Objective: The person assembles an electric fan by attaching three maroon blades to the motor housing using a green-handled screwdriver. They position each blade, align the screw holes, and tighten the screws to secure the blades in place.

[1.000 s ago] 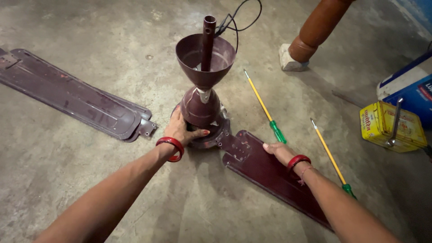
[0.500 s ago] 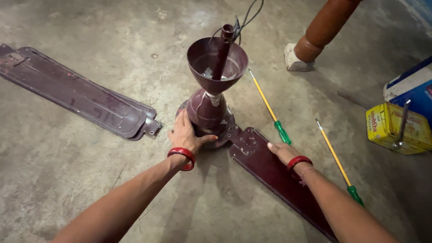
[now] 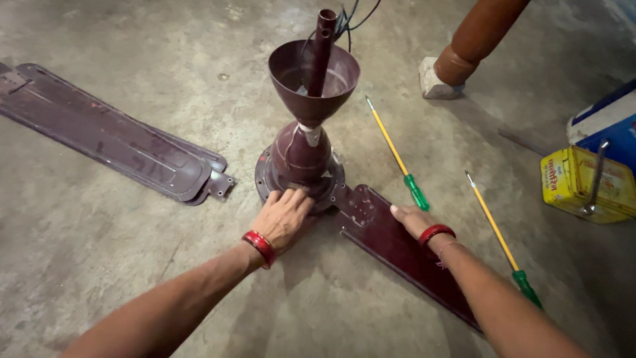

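1. The fan motor [image 3: 301,169] stands upright on the concrete floor [image 3: 99,232], its rod [image 3: 322,50] and funnel-shaped cup [image 3: 313,83] pointing up; it should be kept from turning, so the left hand [image 3: 283,217], laid with fingers curled over the motor's near rim, is best pressed down firmly.
2. One fan blade [image 3: 404,255] runs from the motor toward the floor's near right side; the right hand [image 3: 412,220] lies flat and open on it just behind the bracket [image 3: 358,207], gripping nothing. The bracket holes are best lined up with the motor by sliding, not lifting.
3. Two screwdrivers [image 3: 397,156] [image 3: 500,238] lie just to the right of the blade, within reach.
4. The loose blades [image 3: 112,139] at the far left are well apart and can be left alone.
5. The wires [image 3: 351,16] at the rod's top should be kept clear.
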